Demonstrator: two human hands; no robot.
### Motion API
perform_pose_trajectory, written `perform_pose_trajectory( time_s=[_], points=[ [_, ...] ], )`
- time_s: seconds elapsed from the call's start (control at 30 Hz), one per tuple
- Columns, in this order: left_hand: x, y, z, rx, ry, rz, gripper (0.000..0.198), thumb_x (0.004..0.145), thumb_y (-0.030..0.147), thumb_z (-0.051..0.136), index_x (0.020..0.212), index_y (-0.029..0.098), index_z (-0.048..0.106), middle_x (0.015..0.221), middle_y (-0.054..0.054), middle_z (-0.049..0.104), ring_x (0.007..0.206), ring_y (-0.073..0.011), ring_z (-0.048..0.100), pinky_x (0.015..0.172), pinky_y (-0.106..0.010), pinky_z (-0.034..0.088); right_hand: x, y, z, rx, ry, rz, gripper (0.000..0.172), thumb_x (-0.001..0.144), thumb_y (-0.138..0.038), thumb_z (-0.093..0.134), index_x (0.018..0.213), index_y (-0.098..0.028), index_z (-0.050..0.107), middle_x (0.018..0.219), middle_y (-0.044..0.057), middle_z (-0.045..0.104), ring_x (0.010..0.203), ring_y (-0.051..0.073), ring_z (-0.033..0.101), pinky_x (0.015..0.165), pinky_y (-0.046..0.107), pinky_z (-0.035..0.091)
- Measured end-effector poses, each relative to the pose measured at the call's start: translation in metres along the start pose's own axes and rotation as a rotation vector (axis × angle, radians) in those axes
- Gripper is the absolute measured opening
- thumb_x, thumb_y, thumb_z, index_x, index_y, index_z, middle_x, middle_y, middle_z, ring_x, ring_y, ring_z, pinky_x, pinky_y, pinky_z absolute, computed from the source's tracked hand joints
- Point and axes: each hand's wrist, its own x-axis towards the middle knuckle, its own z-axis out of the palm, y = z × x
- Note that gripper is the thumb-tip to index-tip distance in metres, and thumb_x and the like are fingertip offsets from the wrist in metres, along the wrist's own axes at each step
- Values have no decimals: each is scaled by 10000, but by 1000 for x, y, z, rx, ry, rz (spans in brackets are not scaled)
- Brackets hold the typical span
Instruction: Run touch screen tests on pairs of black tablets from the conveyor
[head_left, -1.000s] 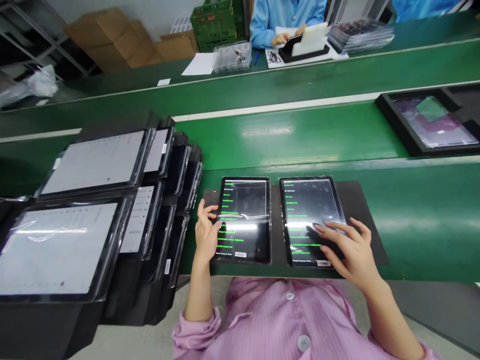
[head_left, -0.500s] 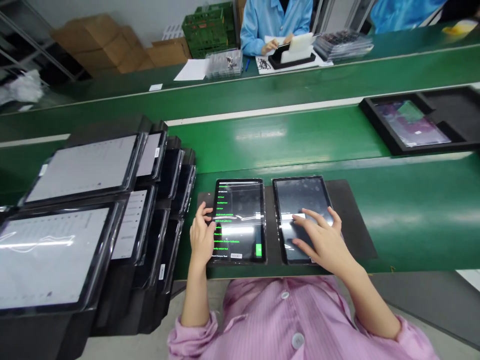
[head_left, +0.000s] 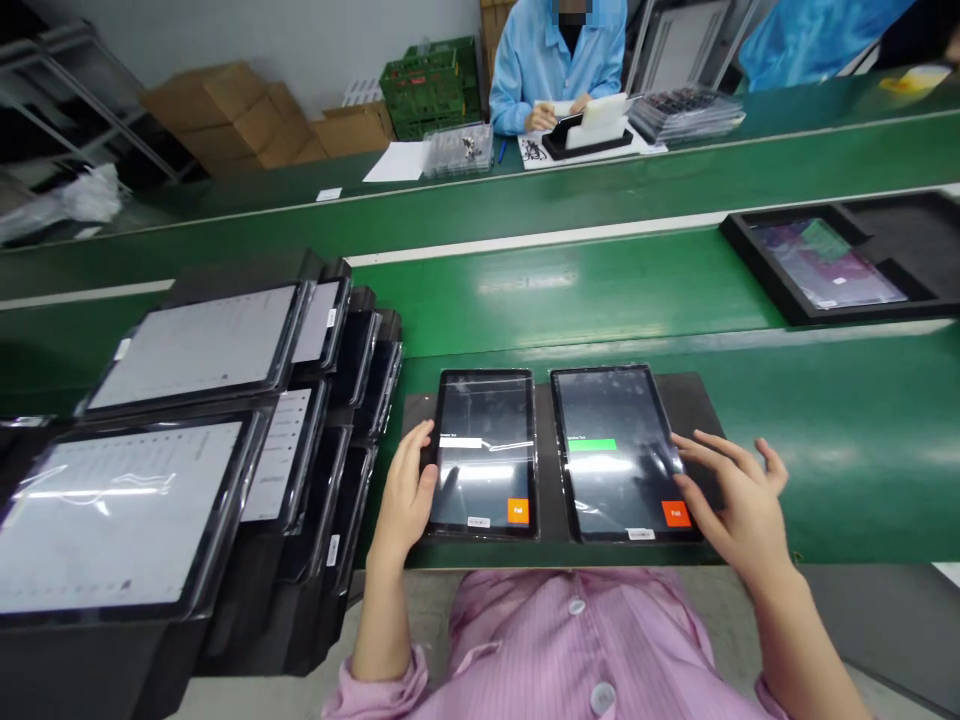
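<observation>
Two tablets lie face up side by side on dark pads at the bench's near edge. The left tablet shows a dark screen with a white bar and an orange "Fail" button. On the right tablet there is a green bar and a red-orange "Fail" button. My left hand rests at the left tablet's left edge, fingers stretched out and gripping nothing. My right hand is at the right tablet's right edge, fingers spread, the nearest fingertips at its border.
Stacked tablets in black trays crowd the left. A black foam tray with a purplish wrapped tablet sits at the far right on the green bench. Opposite, a person in blue works beside clear plastic trays.
My right hand has moved right, off the right tablet's screen to its edge. The left screen went from a green text list to a white bar; the right bar turned from white to green.
</observation>
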Motion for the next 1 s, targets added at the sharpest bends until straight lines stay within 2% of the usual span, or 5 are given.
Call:
perform_pose_trajectory(
  time_s=[0.2, 0.37, 0.53, 0.73, 1.0],
  points=[
    [77, 42, 10, 102, -194, 178, 455, 1084, 426, 419, 1465, 233, 577, 1544, -125, 566, 1450, -297, 534, 1216, -482, 440, 52, 40, 12, 31, -154, -45, 281, 1045, -386, 506, 1271, -264, 619, 1258, 108, 762, 1212, 317, 684, 1126, 578, 381],
    [134, 71, 55, 341, -427, 451, 571, 1045, 357, 535, 1587, 208, 437, 1717, -186, 346, 1507, -370, 474, 1249, -620, 335, 110, 44, 41, -11, -401, -57, 328, 1000, -369, 547, 1287, -219, 598, 1382, 168, 708, 1425, 399, 538, 1168, 754, 258],
    [131, 69, 61, 370, -426, 548, 570, 1048, 328, 555, 1595, 226, 434, 1555, -176, 576, 1365, -312, 629, 1122, -469, 495, 116, 39, 36, 7, -454, -173, 172, 1007, -372, 559, 1109, -252, 630, 1156, 93, 784, 1213, 305, 687, 1218, 698, 255],
    [130, 65, 59, 394, -385, 502, 619, 1040, 434, 532, 1611, 225, 418, 1662, -170, 453, 1500, -396, 476, 1248, -638, 286, 125, 36, 40, -10, -456, -182, 264, 983, -339, 605, 1223, -232, 620, 1308, 143, 742, 1398, 360, 567, 1202, 729, 261],
    [120, 52, 34, 358, -287, 396, 446, 1056, 400, 412, 1392, 257, 668, 1277, -118, 732, 1124, -287, 706, 1030, -463, 496, 122, 57, 36, 83, -347, -108, 291, 1082, -345, 441, 1047, -261, 717, 1107, 81, 767, 1101, 257, 679, 1104, 542, 425]
  ],
)
